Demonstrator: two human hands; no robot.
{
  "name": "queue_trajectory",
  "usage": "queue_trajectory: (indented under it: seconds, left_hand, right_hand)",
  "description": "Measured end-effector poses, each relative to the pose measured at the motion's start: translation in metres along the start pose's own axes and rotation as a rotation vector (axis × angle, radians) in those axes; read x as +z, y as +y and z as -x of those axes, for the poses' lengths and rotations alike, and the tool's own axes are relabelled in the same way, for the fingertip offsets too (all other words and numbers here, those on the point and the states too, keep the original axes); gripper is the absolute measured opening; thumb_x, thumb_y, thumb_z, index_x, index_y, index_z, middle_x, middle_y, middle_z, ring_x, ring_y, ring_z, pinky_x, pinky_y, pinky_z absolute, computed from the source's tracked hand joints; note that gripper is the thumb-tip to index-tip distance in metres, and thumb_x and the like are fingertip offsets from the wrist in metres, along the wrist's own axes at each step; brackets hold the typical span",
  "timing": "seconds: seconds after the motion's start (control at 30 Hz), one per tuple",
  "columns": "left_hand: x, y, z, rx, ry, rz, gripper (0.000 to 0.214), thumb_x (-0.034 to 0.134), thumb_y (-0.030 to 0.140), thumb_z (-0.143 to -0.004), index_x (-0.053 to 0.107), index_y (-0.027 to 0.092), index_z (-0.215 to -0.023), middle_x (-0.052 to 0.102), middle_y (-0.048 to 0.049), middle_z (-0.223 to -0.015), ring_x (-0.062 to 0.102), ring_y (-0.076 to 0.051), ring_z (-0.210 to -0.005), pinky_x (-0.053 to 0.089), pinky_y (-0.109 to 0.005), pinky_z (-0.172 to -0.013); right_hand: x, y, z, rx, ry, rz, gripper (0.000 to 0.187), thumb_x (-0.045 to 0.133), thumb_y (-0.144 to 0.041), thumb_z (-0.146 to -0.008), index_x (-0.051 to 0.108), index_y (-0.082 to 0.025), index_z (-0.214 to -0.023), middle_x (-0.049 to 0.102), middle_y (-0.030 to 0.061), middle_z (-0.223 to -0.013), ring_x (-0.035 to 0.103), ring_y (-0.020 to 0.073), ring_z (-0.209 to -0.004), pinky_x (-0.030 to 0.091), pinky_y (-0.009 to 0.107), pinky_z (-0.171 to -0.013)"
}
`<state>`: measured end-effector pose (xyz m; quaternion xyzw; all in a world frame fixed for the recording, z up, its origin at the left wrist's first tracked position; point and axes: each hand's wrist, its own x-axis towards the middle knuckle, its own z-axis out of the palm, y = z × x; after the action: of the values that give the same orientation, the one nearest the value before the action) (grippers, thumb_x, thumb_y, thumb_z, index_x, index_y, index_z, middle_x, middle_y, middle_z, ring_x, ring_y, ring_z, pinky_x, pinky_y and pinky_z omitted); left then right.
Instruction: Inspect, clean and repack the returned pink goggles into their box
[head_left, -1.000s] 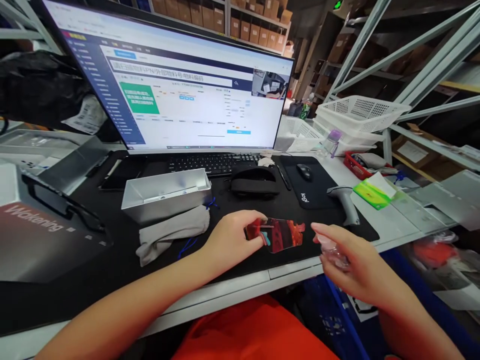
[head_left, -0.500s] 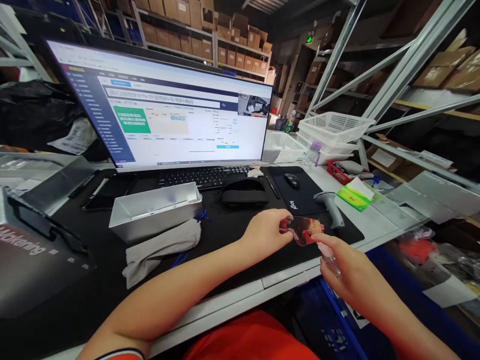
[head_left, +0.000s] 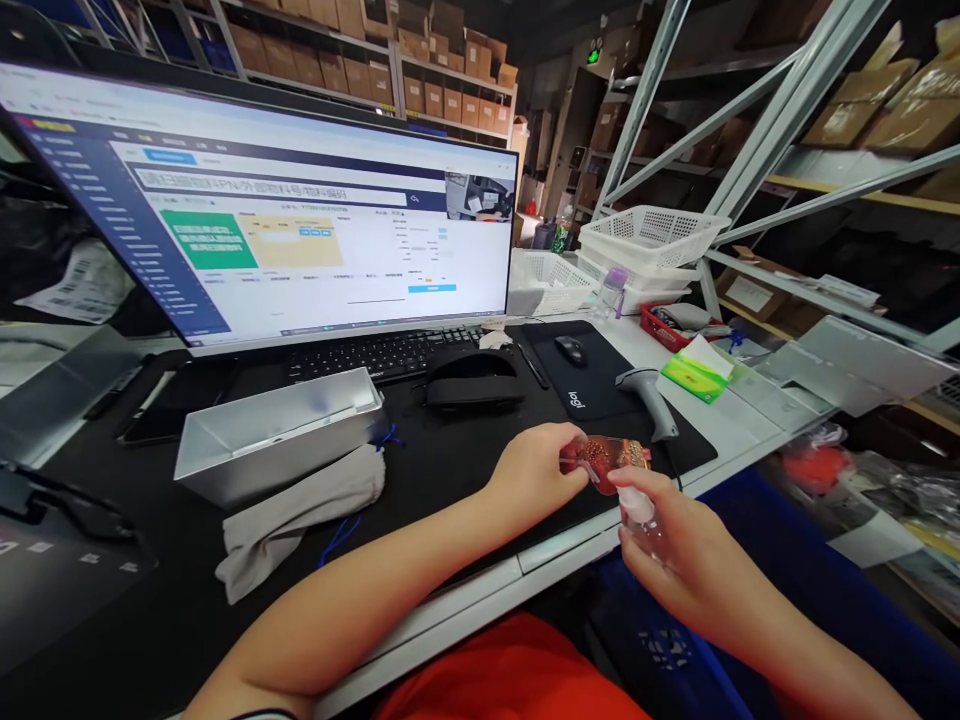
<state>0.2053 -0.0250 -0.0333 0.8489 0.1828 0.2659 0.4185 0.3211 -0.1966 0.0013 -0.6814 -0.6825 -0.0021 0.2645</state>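
Note:
My left hand (head_left: pixel 534 466) is closed on the edge of a reddish-orange tinted lens (head_left: pixel 609 458), held above the black mat near the desk's front edge. Small droplets speckle its shiny surface. Wrapped in my right hand (head_left: pixel 686 535) is a small clear spray bottle (head_left: pixel 639 508) with a white top, and the index finger rests on that top. The nozzle is close to the lens's lower right side. Whether the lens is part of a pair of glasses is hidden by my fingers.
Left of my hands lie an open silver box (head_left: pixel 277 435) and a grey cloth pouch (head_left: pixel 307 512). Behind are a black case (head_left: pixel 474 382), a keyboard (head_left: pixel 367 355) and a monitor (head_left: pixel 315 300). A barcode scanner (head_left: pixel 654 402), mouse (head_left: pixel 570 350) and green tissue pack (head_left: pixel 696 374) stand rightward.
Droplets now speckle the lens, which looked smoother before. My right hand and the spray bottle have shifted slightly left, showing more of the white top. The whole view has turned a little right.

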Motion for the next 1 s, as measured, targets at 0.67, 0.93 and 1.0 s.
queue_trajectory:
  seconds: [0.67,0.93,1.0]
  left_hand:
    - [-0.036,-0.025,-0.028,-0.503,0.066,1.259,0.015,0.063,0.010,-0.088,0.069,0.011,-0.102,0.077,-0.0123,-0.093,0.075,-0.016,-0.080,0.058,-0.028,-0.080]
    - [-0.030,-0.032,-0.027,-0.539,-0.006,1.222,0.020,0.064,0.010,-0.087,0.070,0.012,-0.106,0.077,-0.0131,-0.103,0.076,-0.019,-0.087,0.061,-0.031,-0.081]
    - [-0.027,-0.033,-0.026,-0.548,-0.029,1.206,0.020,0.065,0.010,-0.086,0.070,0.012,-0.106,0.078,-0.0132,-0.103,0.076,-0.019,-0.086,0.062,-0.032,-0.081]
  right_hand:
    - [0.033,-0.003,-0.008,0.205,-0.142,-0.332,0.050,0.054,-0.012,-0.087,0.042,-0.029,-0.132,0.064,-0.0028,-0.088,0.058,0.0094,-0.063,0.049,0.022,-0.061]
    - [0.060,-0.010,-0.033,0.265,0.316,-0.653,0.053,0.060,-0.018,-0.087,0.036,-0.030,-0.132,0.061,-0.0052,-0.085,0.060,0.0097,-0.060,0.052,0.024,-0.057]
    - [0.064,-0.012,-0.040,0.309,0.445,-0.675,0.050,0.061,-0.019,-0.087,0.037,-0.029,-0.129,0.061,-0.0051,-0.086,0.061,0.0100,-0.061,0.053,0.025,-0.058]
